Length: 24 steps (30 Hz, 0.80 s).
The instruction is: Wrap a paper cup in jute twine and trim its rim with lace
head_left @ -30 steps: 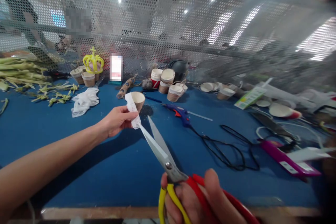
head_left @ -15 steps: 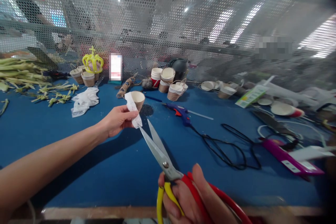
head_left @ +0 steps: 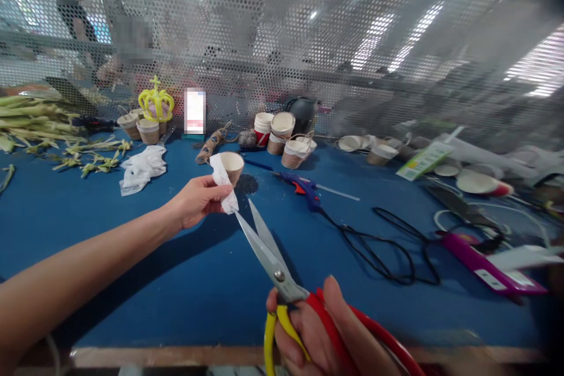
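Observation:
My left hand (head_left: 204, 201) pinches a strip of white lace fabric (head_left: 223, 179) between thumb and fingers. Just behind the strip is a small twine-wrapped paper cup (head_left: 233, 165); whether my fingers touch it I cannot tell. In my right hand (head_left: 317, 329) is a pair of scissors (head_left: 278, 275) with red and yellow handles. The blades are partly apart, one tip close to the lower end of the lace. A crumpled piece of white lace (head_left: 143, 169) lies on the blue table (head_left: 185, 282) left of my left hand.
A blue glue gun (head_left: 302, 187) lies right of the cup, its black cord running to a purple power strip (head_left: 489, 261). Wrapped cups (head_left: 295, 153), a twine roll (head_left: 210, 145) and a yellow crown (head_left: 155, 103) stand along the perforated screen. Dried husks (head_left: 35, 120) lie at left.
Both hands, the lace and the scissors hold almost the same place. Behind the screen at upper left, a person has shifted to the right.

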Available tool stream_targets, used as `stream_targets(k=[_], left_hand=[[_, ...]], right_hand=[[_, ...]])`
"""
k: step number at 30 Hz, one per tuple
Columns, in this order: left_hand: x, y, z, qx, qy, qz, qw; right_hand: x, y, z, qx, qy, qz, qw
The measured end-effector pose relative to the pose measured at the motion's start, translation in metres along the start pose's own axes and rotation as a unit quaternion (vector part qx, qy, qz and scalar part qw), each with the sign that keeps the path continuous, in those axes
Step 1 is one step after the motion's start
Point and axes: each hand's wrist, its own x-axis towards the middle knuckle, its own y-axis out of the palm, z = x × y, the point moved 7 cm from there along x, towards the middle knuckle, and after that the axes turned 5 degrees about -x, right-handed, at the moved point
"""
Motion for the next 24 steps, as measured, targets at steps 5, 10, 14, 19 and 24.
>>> stream_targets(k=[5,10,14,19,24], left_hand=[[0.0,0.001,0.0,0.002,-0.002,0.0,1.0],[0.0,0.003,0.0,-0.009,0.004,0.014,1.0],[-0.001,0.003,0.002,-0.023,0.008,0.022,0.999],[-0.001,0.003,0.005,-0.03,0.001,0.024,0.999],[-0.001,0.004,0.006,-0.039,-0.003,0.026,0.999]], right_hand=[[0.002,0.031,0.012,0.061,0.052,0.0,0.997],[0.015,0.053,0.021,0.081,0.038,0.061,0.994],[0.023,0.061,0.023,0.094,0.024,0.105,0.99],[0.028,0.066,0.028,0.091,0.002,0.087,0.992],[0.036,0.068,0.029,0.098,0.008,0.079,0.992]])
